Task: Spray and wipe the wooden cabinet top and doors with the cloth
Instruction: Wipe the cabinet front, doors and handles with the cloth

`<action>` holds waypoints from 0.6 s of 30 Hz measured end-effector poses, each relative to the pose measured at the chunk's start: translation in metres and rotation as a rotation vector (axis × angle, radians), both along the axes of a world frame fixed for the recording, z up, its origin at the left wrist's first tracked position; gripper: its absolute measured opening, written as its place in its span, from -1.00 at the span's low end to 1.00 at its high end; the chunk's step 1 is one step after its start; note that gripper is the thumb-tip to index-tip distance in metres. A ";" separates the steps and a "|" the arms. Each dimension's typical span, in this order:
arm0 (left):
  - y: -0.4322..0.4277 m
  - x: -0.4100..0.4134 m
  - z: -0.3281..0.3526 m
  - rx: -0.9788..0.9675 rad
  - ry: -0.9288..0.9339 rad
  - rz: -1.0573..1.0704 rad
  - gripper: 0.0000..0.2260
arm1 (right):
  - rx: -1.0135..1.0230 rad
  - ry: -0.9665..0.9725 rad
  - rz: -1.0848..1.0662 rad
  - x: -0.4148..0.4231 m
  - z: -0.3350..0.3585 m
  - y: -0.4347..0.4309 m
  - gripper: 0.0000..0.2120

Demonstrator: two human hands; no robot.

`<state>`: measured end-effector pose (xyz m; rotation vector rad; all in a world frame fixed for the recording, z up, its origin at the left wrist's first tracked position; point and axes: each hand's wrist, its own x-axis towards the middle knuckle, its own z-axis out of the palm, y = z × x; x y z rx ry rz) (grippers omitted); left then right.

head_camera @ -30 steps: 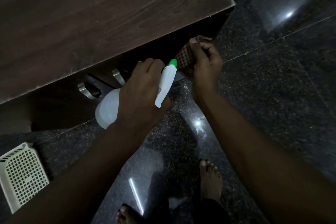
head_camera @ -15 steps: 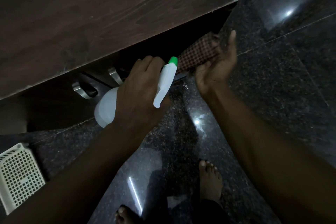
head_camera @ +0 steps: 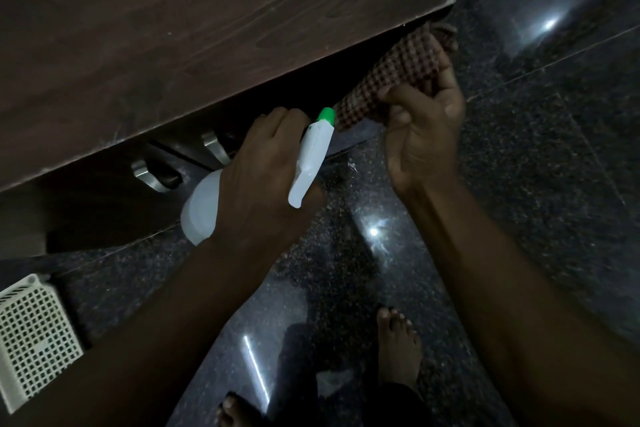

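Head view: grips the white spray bottle (head_camera: pixel 310 159) in the left hand (head_camera: pixel 263 180), just below the front edge of the wooden cabinet top (head_camera: pixel 173 45), green nozzle pointing toward the checked cloth (head_camera: pixel 391 80). Clutches that bunched cloth in the right hand (head_camera: pixel 422 135), thumb and curled fingers round its lower part, up under the top's right corner. Stands barefoot on the dark polished floor (head_camera: pixel 554 184), white perforated basket (head_camera: pixel 34 333) at lower left, two metal door handles (head_camera: pixel 214 146) just beside the bottle.

Matt wooden cabinet top (head_camera: pixel 207 28), woven checked cloth (head_camera: pixel 391 80), seemingly plastic bottle (head_camera: pixel 201 208).
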<state>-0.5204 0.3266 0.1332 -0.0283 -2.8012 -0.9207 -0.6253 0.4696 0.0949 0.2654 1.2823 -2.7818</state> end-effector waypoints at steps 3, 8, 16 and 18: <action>0.000 -0.001 -0.003 -0.009 0.000 -0.016 -0.90 | -0.014 0.015 0.023 0.003 -0.006 -0.002 -0.42; 0.004 -0.002 -0.004 -0.004 -0.008 -0.025 -0.94 | -0.095 -0.064 -0.010 -0.003 -0.006 -0.012 -0.62; 0.007 -0.007 0.002 0.007 -0.005 -0.031 -0.93 | -0.006 -0.108 0.131 -0.004 -0.036 -0.013 -0.81; 0.007 -0.008 0.001 0.002 0.000 -0.016 -0.94 | 0.112 -0.156 0.167 -0.001 -0.055 -0.013 -0.77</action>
